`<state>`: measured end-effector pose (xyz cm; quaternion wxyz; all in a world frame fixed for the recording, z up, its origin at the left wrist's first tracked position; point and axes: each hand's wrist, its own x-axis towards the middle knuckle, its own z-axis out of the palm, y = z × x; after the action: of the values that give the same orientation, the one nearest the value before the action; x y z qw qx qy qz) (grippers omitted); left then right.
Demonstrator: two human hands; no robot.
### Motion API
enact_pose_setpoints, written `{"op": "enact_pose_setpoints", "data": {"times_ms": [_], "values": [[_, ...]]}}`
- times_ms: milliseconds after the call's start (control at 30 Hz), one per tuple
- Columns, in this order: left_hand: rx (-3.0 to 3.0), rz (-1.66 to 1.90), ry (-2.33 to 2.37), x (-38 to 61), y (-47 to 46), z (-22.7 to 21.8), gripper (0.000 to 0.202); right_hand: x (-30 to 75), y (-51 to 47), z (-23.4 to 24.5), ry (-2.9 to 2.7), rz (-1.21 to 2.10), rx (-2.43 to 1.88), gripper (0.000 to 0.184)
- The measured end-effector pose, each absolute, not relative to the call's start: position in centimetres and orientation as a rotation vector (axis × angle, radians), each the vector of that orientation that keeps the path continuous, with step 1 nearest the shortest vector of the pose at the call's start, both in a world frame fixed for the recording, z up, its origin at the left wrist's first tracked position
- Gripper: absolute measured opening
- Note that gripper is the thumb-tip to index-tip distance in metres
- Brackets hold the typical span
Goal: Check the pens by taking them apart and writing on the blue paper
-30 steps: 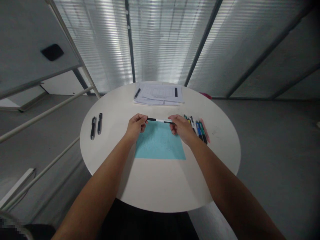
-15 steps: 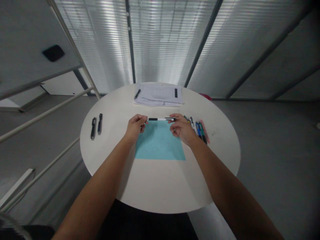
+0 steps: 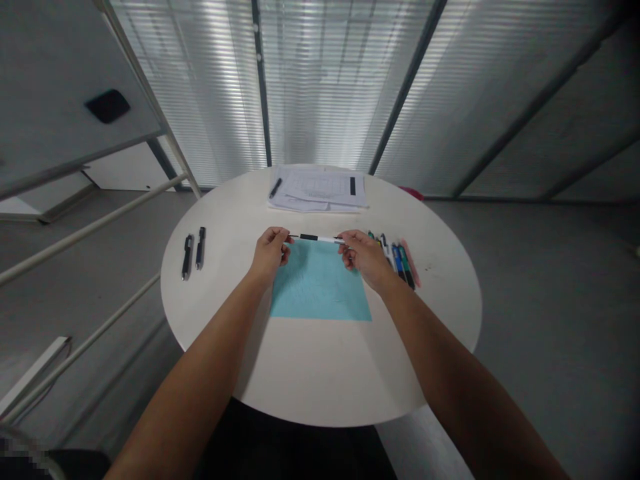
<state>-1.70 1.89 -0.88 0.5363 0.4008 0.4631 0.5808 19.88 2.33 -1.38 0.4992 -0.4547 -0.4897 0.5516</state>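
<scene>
Round white table (image 3: 320,373): blue sheet (image 3: 320,287) ctr, 2 black pens (image 3: 193,248) left, paper stack (image 3: 320,189) far edge, coloured pens (image 3: 400,259) right.

two black pens (image 3: 193,247) left; paper stack (image 3: 320,189) far edge

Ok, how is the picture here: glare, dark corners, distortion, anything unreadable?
Head view: backlight through the blinds glares at top centre; corners fall dark; the wide lens splays the window bars; left hand, right hand and the pen between them are clear; print on the papers is too small to read.
</scene>
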Motion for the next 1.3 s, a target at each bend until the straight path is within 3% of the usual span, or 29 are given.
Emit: {"op": "enact_pose_setpoints", "data": {"times_ms": [600, 1300], "values": [[1.111, 1.390, 1.221, -1.8, 2.6, -2.0, 0.016, 20.7, 2.9, -1.3, -0.956, 1.196, -1.166, 0.015], [0.996, 1.400, 1.185, -2.0, 2.2, -1.3, 0.025, 20.6, 3.0, -1.2, -0.836, 1.189, -1.193, 0.014]]}}
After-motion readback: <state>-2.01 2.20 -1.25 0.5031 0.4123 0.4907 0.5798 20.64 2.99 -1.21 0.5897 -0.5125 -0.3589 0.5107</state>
